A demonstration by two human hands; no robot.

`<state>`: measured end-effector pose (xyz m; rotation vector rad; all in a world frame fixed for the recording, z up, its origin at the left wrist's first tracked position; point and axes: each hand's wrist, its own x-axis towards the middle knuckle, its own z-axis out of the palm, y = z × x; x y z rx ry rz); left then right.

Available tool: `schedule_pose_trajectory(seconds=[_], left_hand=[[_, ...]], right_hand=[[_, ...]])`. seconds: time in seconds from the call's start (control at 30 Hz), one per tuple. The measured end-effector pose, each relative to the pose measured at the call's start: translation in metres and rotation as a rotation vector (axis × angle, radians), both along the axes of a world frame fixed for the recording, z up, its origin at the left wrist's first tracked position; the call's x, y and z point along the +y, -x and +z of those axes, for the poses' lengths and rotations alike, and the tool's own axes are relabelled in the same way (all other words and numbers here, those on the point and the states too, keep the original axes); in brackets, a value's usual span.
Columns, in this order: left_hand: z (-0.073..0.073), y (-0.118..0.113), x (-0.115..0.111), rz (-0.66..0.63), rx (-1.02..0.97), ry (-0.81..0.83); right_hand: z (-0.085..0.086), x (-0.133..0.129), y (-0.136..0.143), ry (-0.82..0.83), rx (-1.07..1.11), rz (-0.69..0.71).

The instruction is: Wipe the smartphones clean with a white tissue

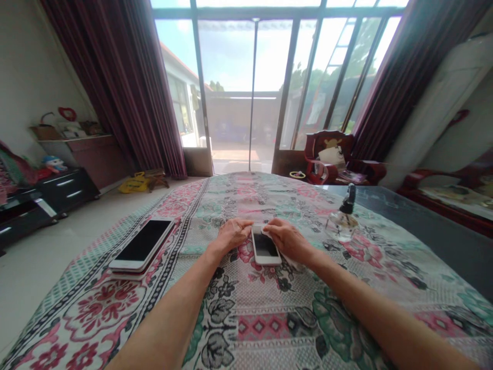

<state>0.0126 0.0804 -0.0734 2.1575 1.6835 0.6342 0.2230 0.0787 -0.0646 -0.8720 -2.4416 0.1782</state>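
A small white phone (265,247) with a dark screen lies face up on the patterned tablecloth (262,298). At its upper left edge is my left hand (233,234), fingers closed together and touching the phone's side. My right hand (287,237) is closed on a bit of white cloth or tissue (293,263), with its fingertips on the upper right of the phone's screen. Part of the white material shows below the right palm. To the left, a larger white phone (143,244) rests on top of another flat item with a reddish edge.
A clear glass container (342,226) with a black top stands on the right of the table. Beyond the table are a carved red wooden chair (327,159), a yellow bag (134,183) on the floor, a black cabinet (67,192) and large windows.
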Motion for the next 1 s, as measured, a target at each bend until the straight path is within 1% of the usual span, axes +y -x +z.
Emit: schedule_pose_trajectory(seconds=[0.17,0.33,0.43,0.67,0.73,0.8,0.87,0.9,0.93,1.0], left_hand=[[0.002,-0.001,-0.001,-0.018,0.006,0.001],[0.005,-0.002,-0.003,-0.032,0.013,-0.013],[0.006,-0.002,-0.003,-0.036,0.019,-0.004],[0.006,-0.002,-0.005,-0.022,0.008,-0.034],[0.005,-0.002,-0.005,-0.016,0.0,-0.04],[0.004,-0.002,-0.004,-0.008,-0.011,-0.039],[0.004,-0.001,-0.003,-0.004,-0.022,-0.035],[0.004,-0.001,-0.003,-0.002,-0.027,-0.03],[0.005,-0.001,-0.003,0.003,-0.03,-0.024],[0.005,0.0,-0.004,0.013,-0.035,-0.011]], right_hand=[[-0.007,0.019,-0.001,0.034,0.074,-0.001],[-0.004,0.022,-0.002,0.042,0.073,0.015],[0.0,0.013,-0.004,0.043,0.062,0.04],[0.018,-0.024,-0.008,0.099,-0.028,0.043],[0.025,-0.03,-0.008,0.154,-0.044,0.067],[0.03,-0.032,-0.009,0.254,-0.064,0.14],[0.031,-0.03,-0.009,0.333,-0.042,0.19],[0.029,-0.027,-0.009,0.337,-0.009,0.178],[0.026,-0.024,-0.009,0.316,0.036,0.135],[0.018,-0.017,-0.007,0.224,0.132,-0.012]])
